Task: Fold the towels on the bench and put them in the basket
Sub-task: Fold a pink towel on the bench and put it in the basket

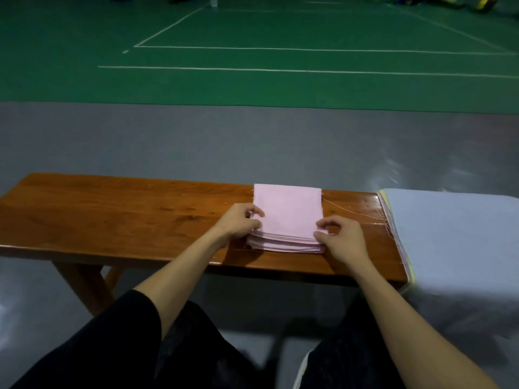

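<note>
Black-trousered knees (134, 349) at bench (112, 214) near edge. Left hand (238, 223) and right hand (344, 241), fingers curled, pinch folded pink towel (289, 211) near corners. Pale blue stack (449, 234), probably towels, at right end.

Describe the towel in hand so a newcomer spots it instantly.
Start at the long wooden bench. Right of its middle lies the pink towel, folded into a thick rectangle, with the left hand and right hand gripping its near corners. Unlike the flat pale blue stack at the bench's right end, it is pink and folded.

Indoor sports hall: green court floor (252, 29) with white boundary lines (309, 49), wooden bench (126, 214).
</note>
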